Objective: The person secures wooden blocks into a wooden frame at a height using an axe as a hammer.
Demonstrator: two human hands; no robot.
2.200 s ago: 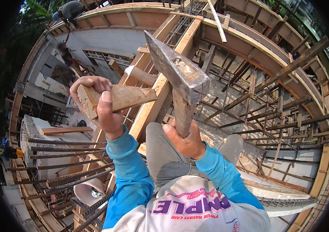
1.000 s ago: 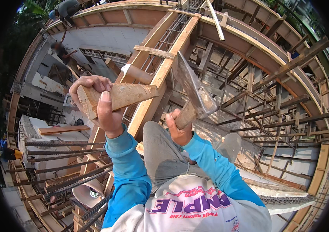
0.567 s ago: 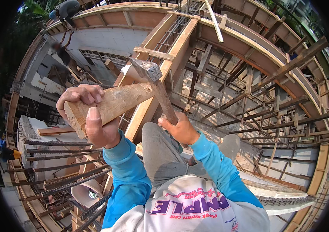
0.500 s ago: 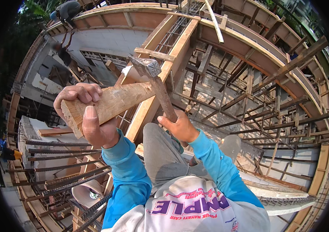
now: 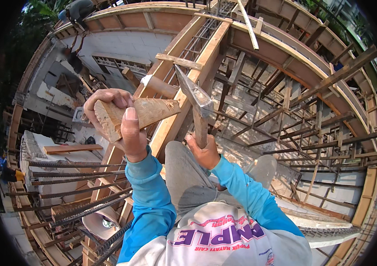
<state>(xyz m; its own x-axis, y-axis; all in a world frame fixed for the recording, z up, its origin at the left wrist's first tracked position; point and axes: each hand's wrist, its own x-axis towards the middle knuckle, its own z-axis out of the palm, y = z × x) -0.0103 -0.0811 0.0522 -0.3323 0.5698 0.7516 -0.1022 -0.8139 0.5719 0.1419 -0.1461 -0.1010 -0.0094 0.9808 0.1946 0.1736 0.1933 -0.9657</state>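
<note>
A short wedge-shaped wood offcut [image 5: 146, 116] is gripped in my left hand [image 5: 119, 117], thumb across its near side and fingers over its far edge. Its broad cut end faces left and its splintered narrow end points right. My right hand [image 5: 205, 150] is wrapped round the wooden handle of a hammer [image 5: 200, 104]. The hammer stands head up, its long pointed end toward the far left and its square face toward me. A small gap separates the hammer head from the wood's narrow end. Both are held above the timber formwork beam [image 5: 167, 133].
Bare rebar rods [image 5: 86, 174] jut out at the left, beside a white pipe end [image 5: 101, 220]. A wooden crosspiece [image 5: 178, 61] spans the formwork. Props and scaffolding [image 5: 286, 133] fill the deep drop at right. Two people [image 5: 78, 13] work at the far left.
The wood in my left hand has moved right and turned, showing more of its cut end. The hammer has shifted right and swung round, its square face now nearer me.
</note>
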